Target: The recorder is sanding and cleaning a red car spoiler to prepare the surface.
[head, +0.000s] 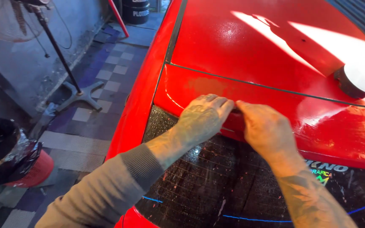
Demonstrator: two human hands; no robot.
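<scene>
Fingertips [227,102] on red car panel [250,95]

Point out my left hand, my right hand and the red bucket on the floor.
left hand [203,118]: head view, on the back of the hand.
right hand [265,128]: head view, on the back of the hand.
red bucket [34,171]: head view, on its ribbed red side.

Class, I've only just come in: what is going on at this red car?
A person leans over a red car, both hands pressed side by side on the red panel edge just above the dark, speckled rear window. The left hand lies flat with its fingers over the edge; the right hand sits beside it, fingertips at the same seam. Neither hand visibly holds a tool. On the chequered floor to the left stand a fan stand and a red bin.
</scene>
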